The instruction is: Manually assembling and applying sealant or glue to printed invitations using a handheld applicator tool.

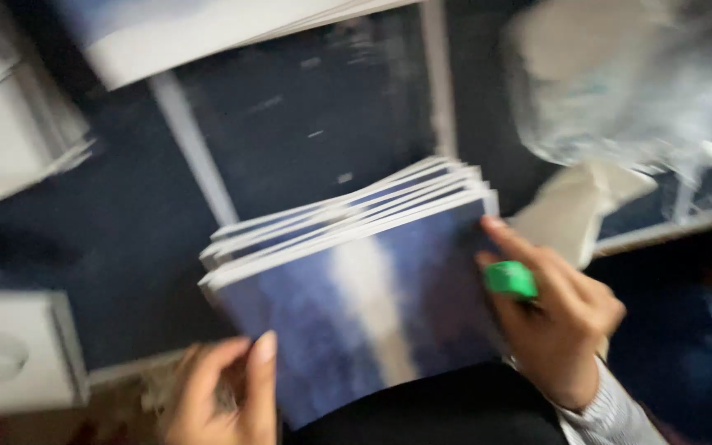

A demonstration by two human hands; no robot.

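Head view: both hands on a fanned stack of blue booklets (356, 272).
Right hand (558, 317) pinches a green marker (510, 280), forefinger stretched onto the cover; left hand (224, 391) grips the lower edge, fingers curled.

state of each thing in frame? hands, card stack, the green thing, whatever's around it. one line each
stack of blue cards: fanned at the top edge, tilted, held from both sides
left hand: thumb up against the stack's lower left edge
right hand: fingers on the stack's right edge, wrapped round the green object
green object: gripped in the right hand, too blurred to identify
white box: lying flat at left, untouched
clear plastic bag: crumpled, top right
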